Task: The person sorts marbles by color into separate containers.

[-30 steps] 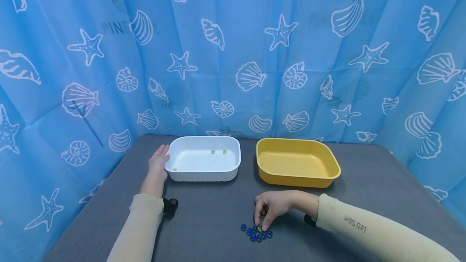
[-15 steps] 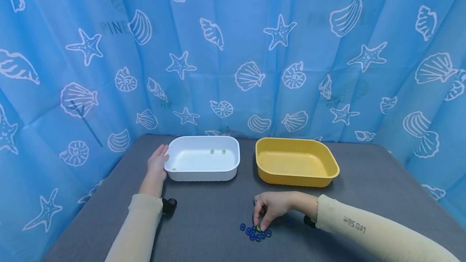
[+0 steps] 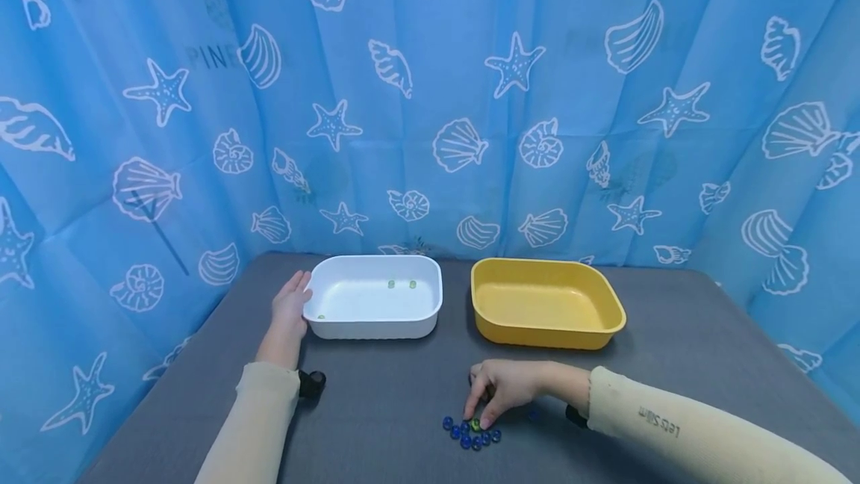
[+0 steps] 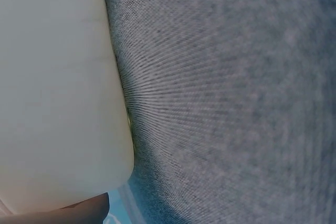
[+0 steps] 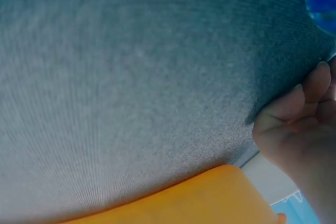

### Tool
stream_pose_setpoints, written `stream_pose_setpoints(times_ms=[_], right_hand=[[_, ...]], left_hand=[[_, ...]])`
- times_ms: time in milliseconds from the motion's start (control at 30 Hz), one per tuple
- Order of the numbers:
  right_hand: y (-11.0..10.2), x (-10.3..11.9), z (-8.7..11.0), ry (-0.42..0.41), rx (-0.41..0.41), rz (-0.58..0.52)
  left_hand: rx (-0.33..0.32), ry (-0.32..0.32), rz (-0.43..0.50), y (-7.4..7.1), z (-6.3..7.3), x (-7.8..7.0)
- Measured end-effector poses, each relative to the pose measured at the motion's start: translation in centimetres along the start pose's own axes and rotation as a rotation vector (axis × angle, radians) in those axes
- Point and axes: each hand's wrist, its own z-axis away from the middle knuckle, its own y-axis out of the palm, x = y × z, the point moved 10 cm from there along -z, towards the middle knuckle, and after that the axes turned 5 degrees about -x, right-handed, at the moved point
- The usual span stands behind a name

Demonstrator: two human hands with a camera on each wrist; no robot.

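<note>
My left hand [image 3: 290,307] rests against the left end of a white tub [image 3: 376,332], its fingers straight along the outer wall. Three small green marbles lie in that tub, one near the front left corner and two towards the back right. On the grey cloth, my right hand [image 3: 507,385] reaches down with thumb and index finger on either side of a green marble [image 3: 475,425], pinching it. Several blue marbles [image 3: 466,442] are bunched around the fingertips. The right wrist view catches a blue marble [image 5: 322,4] close up, with the fingers partly cut off.
A yellow tub [image 3: 547,336] stands behind the right hand, right of the white one. One dark blue marble [image 3: 533,414] lies apart in the right forearm's shadow. Beyond the table's far edge hangs a blue curtain [image 3: 416,110] with white shells and starfish.
My right fingertips have shifted slightly left with the green marble, and a few blue marbles beside it have been nudged left. My left hand stays at the white tub.
</note>
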Motion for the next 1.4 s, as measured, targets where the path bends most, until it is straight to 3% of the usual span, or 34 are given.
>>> stream_pose_setpoints(times_ms=[267, 333, 500, 600, 733, 900, 1100, 1233, 1400], right_hand=[[0.2, 1.7, 0.2, -0.049, -0.014, 0.038], [-0.3, 3.3, 0.6, -0.028, -0.034, -0.002], [-3.1, 9.4, 2.0, 0.101, -0.2, -0.153], [-4.9, 11.1, 2.4, 0.165, -0.322, -0.17], [-7.2, 11.5, 2.3, 0.226, -0.446, -0.15], [-9.9, 11.9, 1.6, 0.239, -0.585, -0.17], [-12.4, 12.4, 0.4, 0.215, -0.798, -0.266], [-13.9, 11.9, -0.2, 0.244, -0.947, -0.312], [-15.0, 11.4, -1.1, 0.278, -1.039, -0.333]], left_hand=[[0.004, 0.007, -0.009, 0.0, -0.3, 0.3], [0.005, 0.009, -0.012, 0.0, -0.3, 0.3], [0.007, 0.012, -0.027, -0.2, -0.1, 0.2], [0.013, 0.007, -0.038, -0.3, 0.0, 0.3], [0.014, 0.002, -0.036, -0.2, 0.1, 0.4], [0.011, 0.013, -0.046, -0.1, 0.0, 0.3], [0.011, 0.029, -0.047, -0.2, -0.1, 0.2], [0.012, 0.034, -0.056, -0.2, -0.1, 0.3], [0.002, 0.04, -0.062, -0.2, -0.1, 0.2]])
